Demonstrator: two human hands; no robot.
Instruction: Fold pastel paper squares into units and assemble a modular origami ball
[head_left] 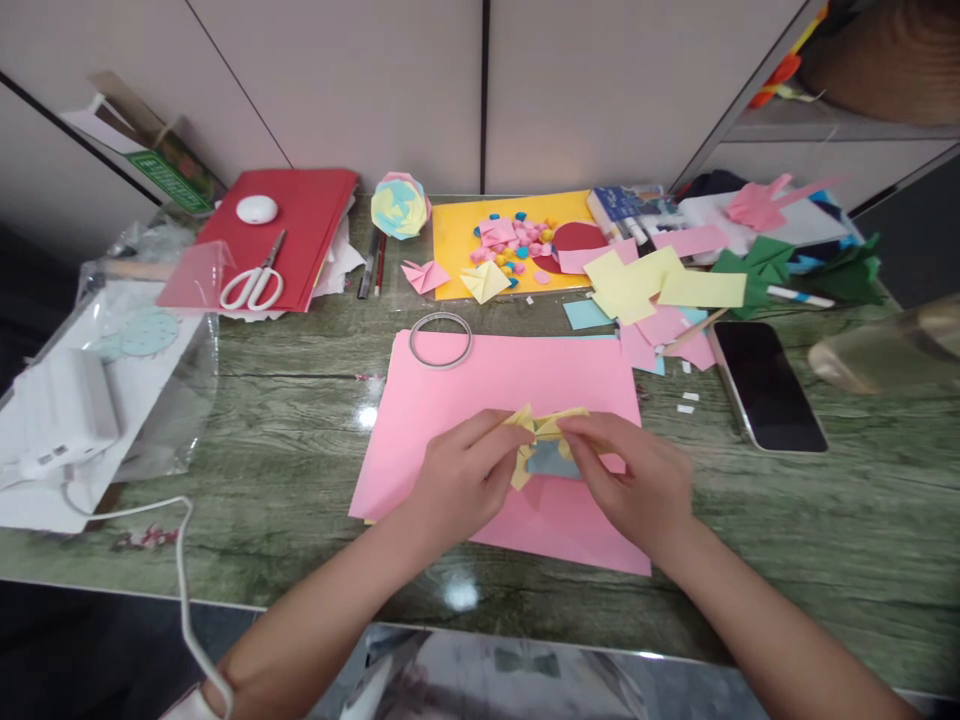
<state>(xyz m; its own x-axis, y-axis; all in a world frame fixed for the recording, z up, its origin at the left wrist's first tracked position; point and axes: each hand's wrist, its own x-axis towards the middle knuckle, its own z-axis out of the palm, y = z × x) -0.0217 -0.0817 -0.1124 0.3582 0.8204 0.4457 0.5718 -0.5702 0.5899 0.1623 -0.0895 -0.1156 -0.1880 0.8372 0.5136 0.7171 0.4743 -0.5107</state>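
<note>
In the head view, we see the left hand (463, 475) curled, its thumb and finger pinching the left side of some folded yellow paper (519, 472). The right hand (643, 485) is partly curled too, and its thumb and fingertip pinch the right side. We can't tell if the yellow paper is one piece or two, because the fingers hide some of it. It is between the two hands, over a big pink sheet (435, 430) on the green table (292, 430). We see a blue bit of paper (553, 460) just below the yellow folds, but we can't tell if they are joined.

A thin ring (441, 366) lies on the top edge of the pink sheet. To the right we see a phone (771, 388) lying flat. Far to the left, scissors (255, 287) lie on a red folder (300, 215).
</note>
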